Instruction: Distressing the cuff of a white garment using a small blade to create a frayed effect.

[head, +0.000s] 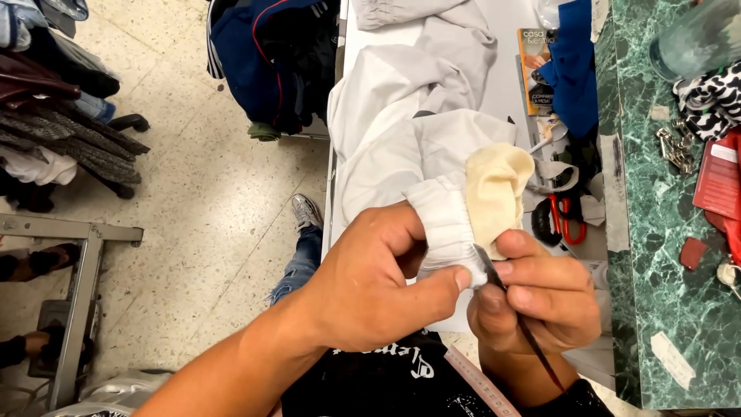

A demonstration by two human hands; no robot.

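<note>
Above a white surface (505,69), the left hand (370,282) pinches a grey garment's elastic cuff (444,224); the right hand (540,297) grips a thin dark tool (532,340) against it. A slip could nick the thumb or tear fabric.

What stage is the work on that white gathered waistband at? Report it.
Done: no finished stretch shows. In hand: left hand pinches the white gathered fabric waistband beside the cream cloth lining; right hand sets a thin dark tool to its edge. Left: cannot tell.
</note>
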